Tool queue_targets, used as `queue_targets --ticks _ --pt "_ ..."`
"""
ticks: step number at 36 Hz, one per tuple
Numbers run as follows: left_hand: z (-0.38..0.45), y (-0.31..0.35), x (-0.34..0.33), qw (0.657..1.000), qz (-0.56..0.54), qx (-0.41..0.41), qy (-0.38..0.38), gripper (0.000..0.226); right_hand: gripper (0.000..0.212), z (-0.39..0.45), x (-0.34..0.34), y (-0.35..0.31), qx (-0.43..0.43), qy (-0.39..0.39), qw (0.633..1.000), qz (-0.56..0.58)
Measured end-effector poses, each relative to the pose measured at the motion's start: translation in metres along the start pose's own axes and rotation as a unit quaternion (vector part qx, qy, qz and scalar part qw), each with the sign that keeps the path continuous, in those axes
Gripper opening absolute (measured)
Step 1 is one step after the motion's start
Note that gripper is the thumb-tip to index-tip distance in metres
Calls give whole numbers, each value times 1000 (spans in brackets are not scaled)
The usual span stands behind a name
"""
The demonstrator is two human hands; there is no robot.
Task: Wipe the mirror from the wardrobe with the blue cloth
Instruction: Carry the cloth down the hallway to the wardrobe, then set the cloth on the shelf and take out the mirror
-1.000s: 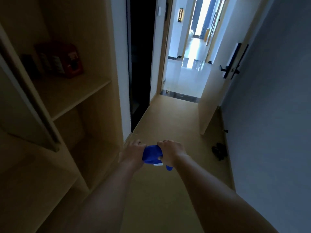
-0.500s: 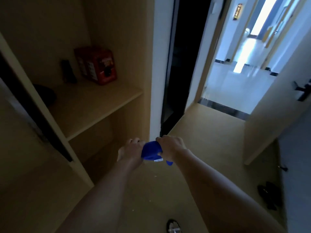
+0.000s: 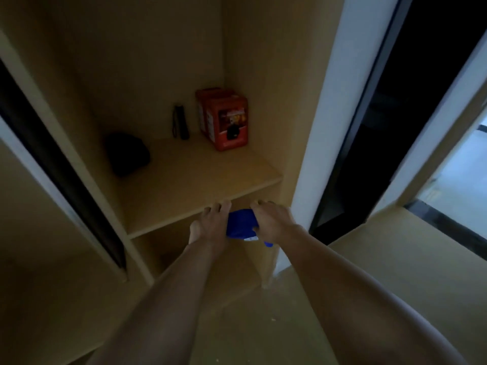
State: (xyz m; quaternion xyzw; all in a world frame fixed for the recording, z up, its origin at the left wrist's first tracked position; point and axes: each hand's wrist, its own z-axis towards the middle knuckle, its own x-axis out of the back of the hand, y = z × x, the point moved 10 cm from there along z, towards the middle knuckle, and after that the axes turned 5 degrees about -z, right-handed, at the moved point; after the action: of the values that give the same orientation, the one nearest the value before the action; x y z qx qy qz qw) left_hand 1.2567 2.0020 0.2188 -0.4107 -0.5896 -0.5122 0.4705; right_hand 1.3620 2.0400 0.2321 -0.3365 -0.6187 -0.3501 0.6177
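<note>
A bunched blue cloth (image 3: 240, 224) with a small white tag is held between both hands in front of the open wooden wardrobe (image 3: 184, 175). My left hand (image 3: 210, 222) grips its left side and my right hand (image 3: 274, 222) grips its right side, fingers curled over the top. Both hands hover just below the front edge of the wardrobe shelf. A dark sliding door edge (image 3: 60, 164) runs diagonally at the left. No mirror surface can be made out in this dim view.
On the shelf stand a red box (image 3: 226, 119), a small black upright object (image 3: 180, 122) and a dark rounded item (image 3: 127, 154). A white wall edge (image 3: 324, 127) and a dark doorway (image 3: 411, 88) lie to the right, with tan floor (image 3: 395, 272) below.
The view has swung left from the hallway toward the wardrobe shelf. Both hands keep holding the blue cloth and now sit closer to the shelf edge.
</note>
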Motion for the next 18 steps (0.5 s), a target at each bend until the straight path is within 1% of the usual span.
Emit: queue_targets --ticks 3,6,9,13,18 --pt "17 -15 12 999 22 21 37 50 56 27 5 -7 12 24 1000 12" --pt "35 -31 27 996 17 39 84 45 49 55 15 -16 24 45 999 19" --pt "55 -46 39 992 7 51 119 50 44 80 23 -25 42 65 997 -1" --pt "86 -69 48 990 28 57 130 58 45 114 24 -34 54 56 997 -31" --pt "116 -97 56 984 38 72 158 52 47 157 25 -45 53 60 994 -80"
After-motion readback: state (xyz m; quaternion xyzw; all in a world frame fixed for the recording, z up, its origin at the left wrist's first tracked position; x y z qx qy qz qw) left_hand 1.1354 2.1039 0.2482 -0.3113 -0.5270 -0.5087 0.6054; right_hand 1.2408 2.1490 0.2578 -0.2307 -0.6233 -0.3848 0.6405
